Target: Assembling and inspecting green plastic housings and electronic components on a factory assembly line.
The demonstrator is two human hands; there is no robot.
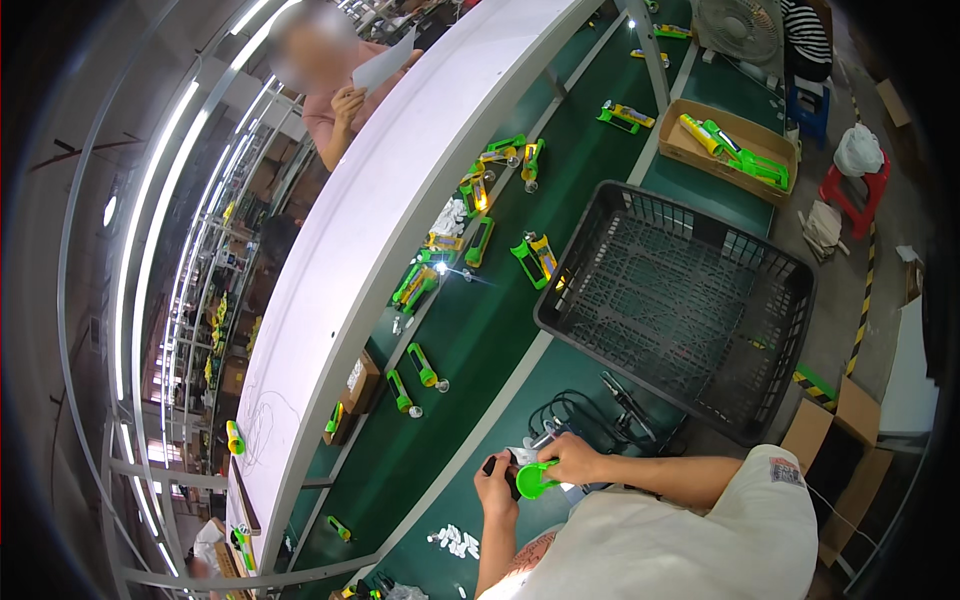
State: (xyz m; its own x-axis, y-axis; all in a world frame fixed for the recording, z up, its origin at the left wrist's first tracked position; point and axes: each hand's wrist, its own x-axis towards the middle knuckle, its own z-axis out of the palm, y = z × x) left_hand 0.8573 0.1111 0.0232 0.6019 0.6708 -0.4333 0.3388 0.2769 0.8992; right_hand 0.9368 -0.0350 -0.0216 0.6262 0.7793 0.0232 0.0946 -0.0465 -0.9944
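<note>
Low in the head view, my two hands meet in front of my body. My left hand (497, 490) is closed around a dark piece whose kind I cannot make out. My right hand (574, 462) grips a bright green round, cup-shaped plastic part (533, 482) by its upper side. The green part lies against the dark piece, between both hands. Black cables (570, 410) and a dark slim tool (628, 402) lie on the green bench just beyond my right hand. Small white pieces (457, 541) are scattered on the bench left of my left hand.
A large black plastic crate (685, 310) stands at the right. A cardboard tray (735, 150) beyond it holds green and yellow lamp-like parts. Several similar parts (535, 260) lie along the green conveyor belt (470, 350). Across the white shelf (350, 260), another person (340, 110) holds a sheet.
</note>
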